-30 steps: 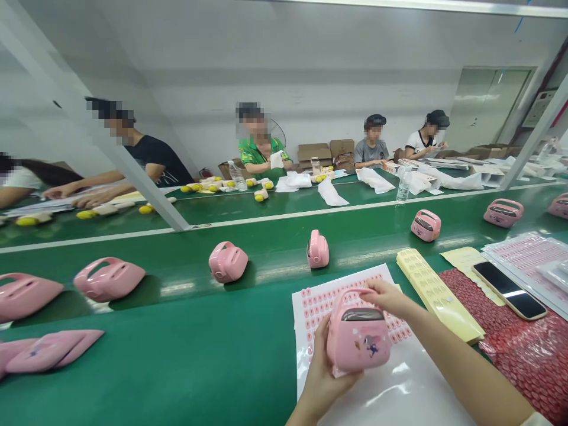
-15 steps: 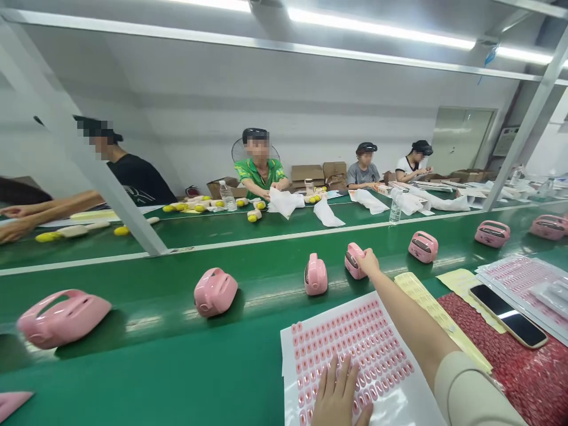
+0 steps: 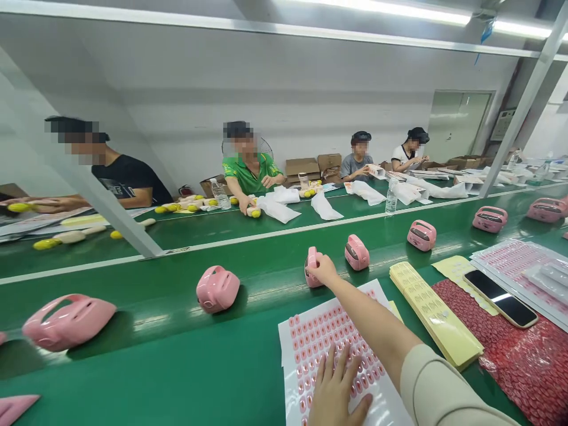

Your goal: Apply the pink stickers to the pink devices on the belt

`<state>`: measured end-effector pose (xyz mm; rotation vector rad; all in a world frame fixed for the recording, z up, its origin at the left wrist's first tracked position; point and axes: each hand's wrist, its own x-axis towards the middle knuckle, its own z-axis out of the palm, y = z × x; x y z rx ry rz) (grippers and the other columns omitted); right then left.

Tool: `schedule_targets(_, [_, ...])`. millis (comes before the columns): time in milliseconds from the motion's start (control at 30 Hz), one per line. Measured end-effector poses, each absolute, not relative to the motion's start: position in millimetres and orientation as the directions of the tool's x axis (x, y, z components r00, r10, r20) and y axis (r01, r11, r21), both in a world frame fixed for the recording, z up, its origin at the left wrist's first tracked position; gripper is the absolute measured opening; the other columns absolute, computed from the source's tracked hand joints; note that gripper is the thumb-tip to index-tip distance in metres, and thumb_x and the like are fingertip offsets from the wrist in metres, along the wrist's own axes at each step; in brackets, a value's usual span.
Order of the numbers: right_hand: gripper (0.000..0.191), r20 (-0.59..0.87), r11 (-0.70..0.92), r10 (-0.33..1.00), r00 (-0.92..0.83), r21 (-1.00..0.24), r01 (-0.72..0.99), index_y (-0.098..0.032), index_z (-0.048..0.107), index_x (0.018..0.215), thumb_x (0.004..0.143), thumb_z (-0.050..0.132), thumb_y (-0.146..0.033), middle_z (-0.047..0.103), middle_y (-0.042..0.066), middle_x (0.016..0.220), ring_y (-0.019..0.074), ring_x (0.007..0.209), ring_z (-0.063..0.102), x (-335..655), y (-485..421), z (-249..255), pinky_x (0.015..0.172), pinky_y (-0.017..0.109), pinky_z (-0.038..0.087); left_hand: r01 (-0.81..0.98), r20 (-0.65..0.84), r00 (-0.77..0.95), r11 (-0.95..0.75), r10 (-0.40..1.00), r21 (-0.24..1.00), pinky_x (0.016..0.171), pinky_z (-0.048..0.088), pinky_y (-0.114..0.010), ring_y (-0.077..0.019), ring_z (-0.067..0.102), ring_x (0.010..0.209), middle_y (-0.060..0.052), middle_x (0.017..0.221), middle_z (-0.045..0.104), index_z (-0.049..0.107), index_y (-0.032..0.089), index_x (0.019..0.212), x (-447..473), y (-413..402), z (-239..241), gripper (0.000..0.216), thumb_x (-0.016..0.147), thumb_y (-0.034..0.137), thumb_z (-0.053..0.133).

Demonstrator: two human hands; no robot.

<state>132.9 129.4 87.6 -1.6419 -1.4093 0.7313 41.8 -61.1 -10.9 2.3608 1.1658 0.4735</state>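
Note:
Reaching forward, my right hand [image 3: 325, 271] is closed on a small pink plastic device with a carry handle [image 3: 312, 259], which stands on the green belt. The fingers partly cover it. My left hand [image 3: 336, 387] lies flat with fingers spread on a white sheet of pink oval stickers [image 3: 306, 340]. My right forearm crosses above the sheet and hides part of it. Just right of the gripped device stands another pink device [image 3: 357, 253] with a dark front panel. To the left is a further pink device [image 3: 217, 289], with its handle up.
Yellow label sheets [image 3: 432, 313], a phone [image 3: 501, 297] and red bubble wrap [image 3: 523, 361] lie at my right. A larger-looking pink device [image 3: 68, 322] stands near left. Slanted metal posts [image 3: 517, 112] frame the line. Across it, several co-workers sit among white bags and a water bottle [image 3: 391, 198].
My right hand has left one pink device and moved left onto the neighbouring one. My left hand stays on the sticker sheet. Across the belt, a co-worker's hand now touches a yellow-tipped item.

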Motion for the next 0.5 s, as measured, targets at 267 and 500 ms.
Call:
schedule_targets(267, [0.024,-0.029,-0.042,0.987,0.160,-0.996,0.079,-0.020,0.030,0.054,0.071,0.042,-0.031,0.035,-0.006,0.053,0.0089,0.053,0.039,159,71,105,0.052,0.021,0.033,-0.069,0.153,0.190,-0.142,0.970,0.987,0.098,0.031,-0.047,-0.0288,0.037,0.122,-0.012,0.133,0.043,0.037,0.027,0.128,38,-54,-13,0.064,0.072,0.053,0.052])
schedule_targets(500, [0.034,-0.296,-0.319,0.939,-0.174,-0.939,-0.127,-0.021,0.036,0.055,0.075,0.035,-0.049,0.031,-0.008,0.040,0.0075,0.034,0.030,174,-41,87,0.040,0.023,0.032,-0.627,-0.050,0.165,0.144,0.985,0.766,0.095,0.038,-0.046,-0.0323,0.033,0.124,-0.003,0.117,0.059,0.048,0.035,0.120,22,-66,16,0.073,0.054,0.060,0.066])
